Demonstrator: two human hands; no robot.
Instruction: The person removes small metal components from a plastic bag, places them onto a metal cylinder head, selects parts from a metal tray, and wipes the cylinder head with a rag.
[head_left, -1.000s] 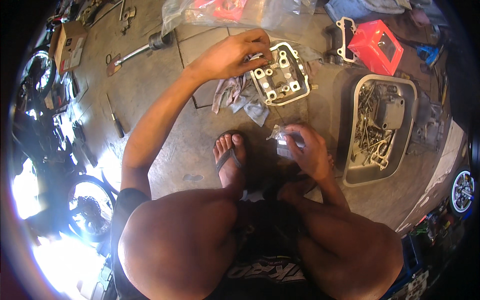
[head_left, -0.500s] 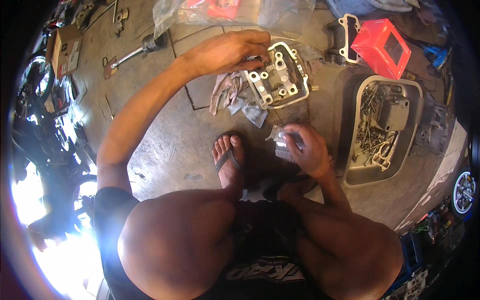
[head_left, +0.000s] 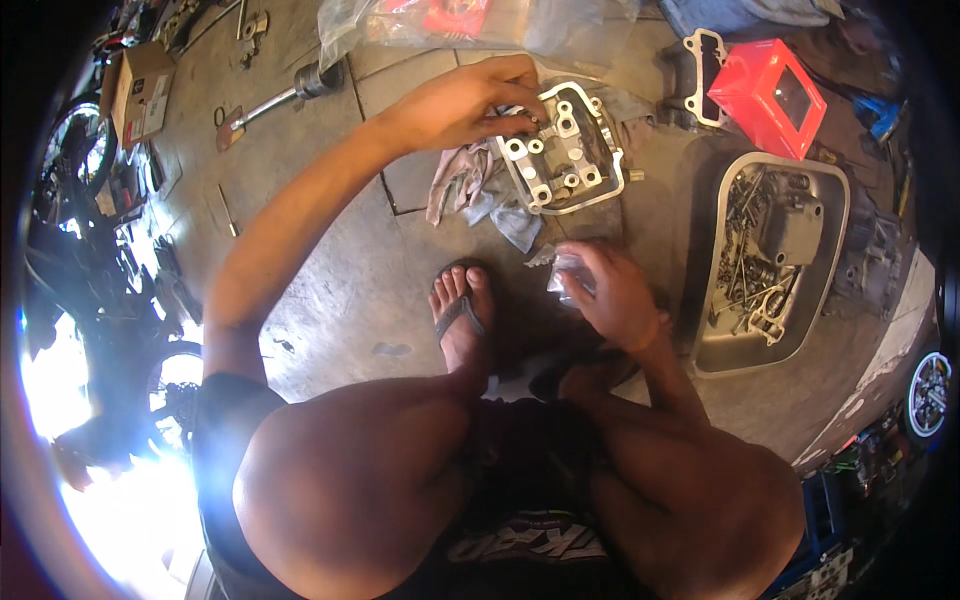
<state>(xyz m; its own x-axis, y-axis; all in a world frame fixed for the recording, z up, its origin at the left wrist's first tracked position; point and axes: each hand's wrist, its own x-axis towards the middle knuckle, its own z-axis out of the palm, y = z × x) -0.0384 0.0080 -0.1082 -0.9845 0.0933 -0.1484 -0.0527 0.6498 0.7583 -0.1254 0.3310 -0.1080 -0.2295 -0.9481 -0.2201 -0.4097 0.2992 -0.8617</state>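
At the far middle, my left hand (head_left: 475,103) reaches over the left edge of a silver engine cylinder head (head_left: 560,155). Its fingers are pinched together at the metal; whatever lies between them is too small or hidden to make out. The head rests on the floor, partly on crumpled rags (head_left: 470,185). Nearer to me, my right hand (head_left: 615,300) is closed round a small clear plastic bag (head_left: 568,275), its crumpled end sticking out past the fingers. What the bag contains cannot be told.
To the right stands a metal tray (head_left: 715,340) of loose engine parts. Beyond it are a red box (head_left: 765,95) and a cylinder block (head_left: 700,80). A piston-like part on a rod (head_left: 290,95) lies far left. Clear plastic wrapping (head_left: 540,25) spreads at the back.
The plastic bag is now bunched more in my right fingers and shows less of itself. My left hand stays at the cylinder head, fingers still pinched. The whole view has shifted slightly.
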